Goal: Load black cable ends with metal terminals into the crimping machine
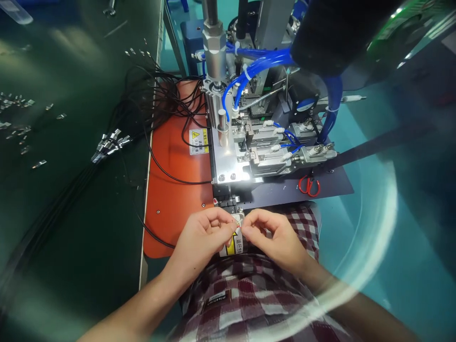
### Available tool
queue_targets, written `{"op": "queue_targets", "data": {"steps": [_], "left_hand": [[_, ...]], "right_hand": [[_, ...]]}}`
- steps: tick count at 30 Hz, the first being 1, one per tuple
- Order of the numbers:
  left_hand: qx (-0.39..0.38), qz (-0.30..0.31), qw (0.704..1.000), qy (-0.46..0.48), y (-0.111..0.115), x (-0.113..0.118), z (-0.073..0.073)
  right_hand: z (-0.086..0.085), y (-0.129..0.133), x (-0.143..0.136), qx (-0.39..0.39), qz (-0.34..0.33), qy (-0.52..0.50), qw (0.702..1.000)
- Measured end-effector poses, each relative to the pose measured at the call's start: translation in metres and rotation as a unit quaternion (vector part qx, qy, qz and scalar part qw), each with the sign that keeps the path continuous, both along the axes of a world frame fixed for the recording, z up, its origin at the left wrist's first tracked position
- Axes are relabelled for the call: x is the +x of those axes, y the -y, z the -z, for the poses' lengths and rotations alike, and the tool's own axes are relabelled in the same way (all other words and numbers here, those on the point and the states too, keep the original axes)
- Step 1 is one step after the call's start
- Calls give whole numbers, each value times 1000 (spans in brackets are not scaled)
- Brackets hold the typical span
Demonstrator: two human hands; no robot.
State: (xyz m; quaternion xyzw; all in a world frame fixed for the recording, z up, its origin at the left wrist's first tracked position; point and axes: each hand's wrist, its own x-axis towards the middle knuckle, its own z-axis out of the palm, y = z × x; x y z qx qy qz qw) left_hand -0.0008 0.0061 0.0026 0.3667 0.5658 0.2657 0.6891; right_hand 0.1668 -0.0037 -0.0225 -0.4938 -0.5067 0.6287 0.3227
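My left hand (210, 230) is pinched at the front of the machine (231, 164), with fine wire ends showing at its fingertips. Close beside it on the right, my right hand (272, 232) is also pinched, its fingertips almost meeting those of the left. What the right fingertips hold, if anything, is too small to tell. Below and behind the fingers lies a white and yellow label (231, 248). A black cable (156, 232) runs over the orange plate (178, 209) toward my left hand.
Red-handled scissors (309, 186) lie on the dark base plate right of the hands. On the green table at left are a bundle of black cables with metal connectors (110, 145) and loose connectors (16, 102). Blue tubes (265, 59) arch over the machine.
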Motion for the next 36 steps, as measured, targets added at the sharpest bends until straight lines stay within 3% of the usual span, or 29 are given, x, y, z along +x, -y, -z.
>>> {"op": "queue_targets", "data": {"steps": [4, 12, 18, 20, 23, 25, 28, 31, 36], "left_hand": [[13, -22, 1000, -4, 3, -1, 3], [16, -16, 1000, -2, 0, -1, 0], [19, 3, 1000, -14, -1, -3, 0], [21, 6, 1000, -15, -2, -3, -1], [35, 8, 999, -24, -2, -1, -1], [65, 5, 997, -49, -1, 0, -1], [106, 12, 991, -86, -2, -1, -1], [92, 41, 992, -69, -5, -4, -2], [49, 51, 996, -51, -11, -7, -5]], "right_hand": [[-2, 5, -13, -15, 34, -10, 999], [-6, -14, 2, -29, 28, -22, 999], [-8, -21, -5, -25, -1, -16, 1000], [-8, -19, -6, 24, 1, 12, 1000], [-7, -13, -6, 167, 5, 88, 982], [-5, -11, -7, 203, 15, 112, 973], [-1, -13, -9, 61, 16, 34, 997], [0, -16, -9, -66, 5, -58, 996], [-1, -18, -7, -80, 6, -84, 993]]}}
